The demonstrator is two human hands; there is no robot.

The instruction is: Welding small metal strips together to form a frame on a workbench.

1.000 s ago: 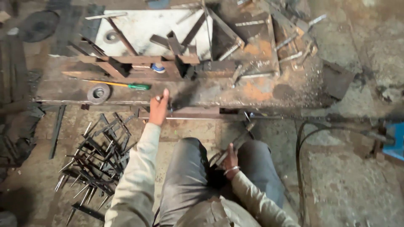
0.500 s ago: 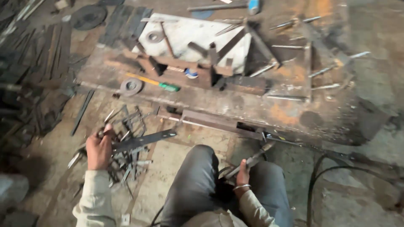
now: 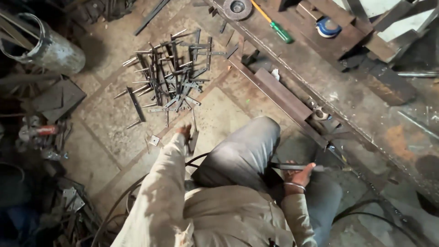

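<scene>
My left hand (image 3: 184,132) reaches down to the floor beside my left knee, its fingers closed on a dark flat metal strip (image 3: 193,141) that points towards me. Just beyond it lies a pile of spiked metal pieces (image 3: 170,77). My right hand (image 3: 299,174) rests by my right thigh and grips a thin dark rod-like tool (image 3: 287,166) lying across my lap. A long rusty steel bar (image 3: 282,97) lies on the floor in front of my knees, along the edge of the low metal work plate (image 3: 366,114).
On the plate are a green-handled screwdriver (image 3: 276,28), a grinding disc (image 3: 237,6), a blue and white tape measure (image 3: 327,27) and welded steel frames (image 3: 366,41). A metal cylinder (image 3: 52,51) and scrap lie at the left. A black cable (image 3: 366,215) runs at the lower right.
The view has swung left and down. My left hand has drawn back from the pile to beside my knee with a metal strip. My right hand stays on its tool.
</scene>
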